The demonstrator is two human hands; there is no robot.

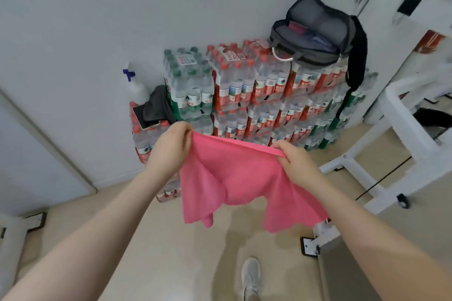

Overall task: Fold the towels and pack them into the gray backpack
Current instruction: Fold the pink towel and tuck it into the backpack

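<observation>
A pink towel [234,178] hangs in the air in front of me, stretched by its top edge. My left hand [171,146] pinches its upper left corner and my right hand [293,161] pinches the upper right corner. The towel's lower edge droops in loose folds above the floor. The gray backpack [315,32] lies open on top of the stacked water bottle packs [259,95] against the wall, beyond the towel. Inside it I see pink and purple cloth.
A white spray bottle [137,85], a phone [144,115] and a dark cloth [159,105] sit on lower packs at the left. A white metal frame on casters [381,154] stands at the right. My shoe [250,276] is on the beige floor.
</observation>
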